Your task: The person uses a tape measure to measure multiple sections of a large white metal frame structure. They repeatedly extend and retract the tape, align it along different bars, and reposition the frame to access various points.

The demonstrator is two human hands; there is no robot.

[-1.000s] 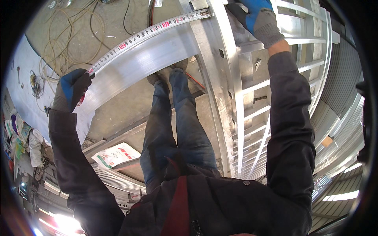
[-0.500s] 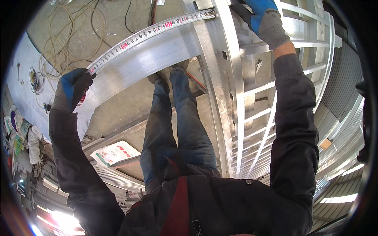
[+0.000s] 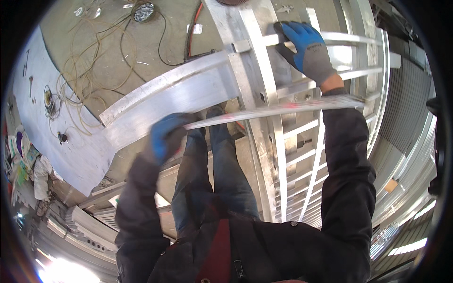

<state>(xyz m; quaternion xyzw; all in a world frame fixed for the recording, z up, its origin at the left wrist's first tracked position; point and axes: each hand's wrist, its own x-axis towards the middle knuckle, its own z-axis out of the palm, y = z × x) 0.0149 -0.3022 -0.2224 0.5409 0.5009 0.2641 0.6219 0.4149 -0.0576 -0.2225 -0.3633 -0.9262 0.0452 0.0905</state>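
Observation:
My left hand, in a blue and grey glove and blurred by motion, is closed around a tape measure whose red case shows only slightly under the fingers. From it the pulled-out tape blade stretches right, blurred, over the metal frame and up to my right forearm. My right hand, gloved alike, grips a crossbar of the ladder-like aluminium frame, thumb on the near side and fingers over the far side. A wide aluminium plate runs left from the frame, apart from both hands.
Loose pale hose and dark cables lie on the floor at the far left. A pale sheet covers the floor there, with small tools on it. Bags are piled at the left edge. Corrugated metal stands at the right.
My left hand has swung right and nearer with the tape measure. The blade has left the plate and now crosses the frame. My right hand has shifted slightly nearer in view.

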